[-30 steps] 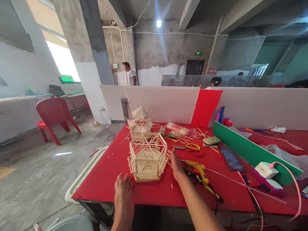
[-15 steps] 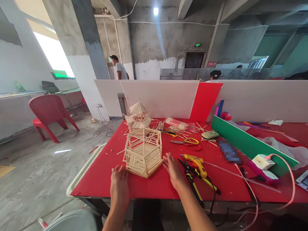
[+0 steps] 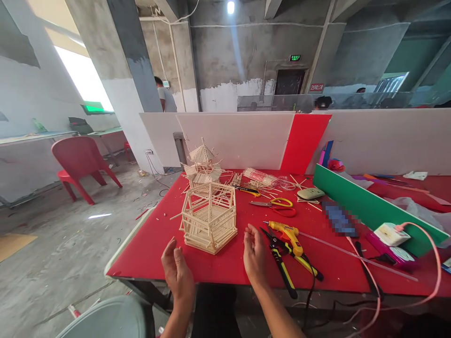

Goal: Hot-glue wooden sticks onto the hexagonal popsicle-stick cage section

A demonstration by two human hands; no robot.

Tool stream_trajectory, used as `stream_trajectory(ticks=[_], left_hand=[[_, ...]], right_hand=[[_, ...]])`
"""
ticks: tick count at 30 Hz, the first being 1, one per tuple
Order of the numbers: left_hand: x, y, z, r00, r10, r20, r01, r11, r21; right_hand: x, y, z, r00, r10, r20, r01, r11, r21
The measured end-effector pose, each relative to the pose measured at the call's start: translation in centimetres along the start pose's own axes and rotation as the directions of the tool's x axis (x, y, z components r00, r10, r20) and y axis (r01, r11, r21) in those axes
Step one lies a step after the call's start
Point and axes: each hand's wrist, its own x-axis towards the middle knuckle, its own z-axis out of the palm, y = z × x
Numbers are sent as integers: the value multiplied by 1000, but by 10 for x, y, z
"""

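A six-sided frame of thin wooden sticks point(image 3: 210, 220) stands on the red tabletop point(image 3: 141, 256). To its near left is my left hand point(image 3: 178, 272), fingers apart from the frame and loosely curved, holding nothing. My right hand point(image 3: 254, 253) is at the frame's near right, palm turned inward, fingers slightly bent, also holding nothing. Neither hand touches the frame. Behind it rises a tiered stick pagoda point(image 3: 202, 164), its lower part partly hidden. Right of my right hand lie a yellow glue gun point(image 3: 287, 232) and black-and-yellow pliers point(image 3: 282, 270).
Scissors point(image 3: 275, 205), a utility knife point(image 3: 248, 190), a bundle of sticks point(image 3: 260, 177) and an oval case point(image 3: 310, 194) lie farther back. A green board point(image 3: 373, 206) stands at right beside a phone and a corded charger point(image 3: 391, 235). White panels point(image 3: 236, 141) border the far edge.
Both hands have drawn back from the stick frame, their fingers curling a little. The person behind the panel has moved left. The view has shifted slightly.
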Motion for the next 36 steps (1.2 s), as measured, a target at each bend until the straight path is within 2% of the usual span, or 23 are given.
stream_trajectory(ticks=[3,6,12,28,36], left_hand=[[0,-6,0,997,74,-28,-72,995,65],[-1,-11,0,993,122,-12,-119,986,119],[-6,-8,4,984,176,-21,-170,970,176],[-8,-15,5,969,248,-16,-234,932,276],[-8,-6,0,967,246,74,-256,917,306]], right_hand=[[1,2,-1,1000,-21,-5,20,1000,-19],[2,1,-2,999,-33,-11,32,999,-34],[2,-5,-4,998,-59,-8,58,998,-30],[1,-4,-7,999,-42,28,41,999,34],[-1,-2,-9,999,-22,39,19,998,65]])
